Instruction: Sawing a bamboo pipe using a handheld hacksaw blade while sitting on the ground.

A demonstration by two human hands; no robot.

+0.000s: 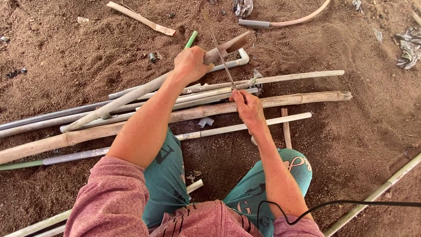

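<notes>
Sandy brown ground [351, 145] carries a loose row of pipes [210, 94] and poles. Left hand [190, 65] grips one grey pipe [144, 90], lifting it steady, while right hand [246, 105] grasps a thin saw blade [221, 55] set across it.

No packages, labels, signs or screens in front of you right now. The ground under you carries nothing boxed, wrapped or tagged that can be made out, and nothing here stands up as a sign or lights up as a screen. A few crumpled grey scraps [242, 7] lie at the top edge and another bunch [408, 46] at the far right; you can't tell from here whether they are wrappers.
</notes>
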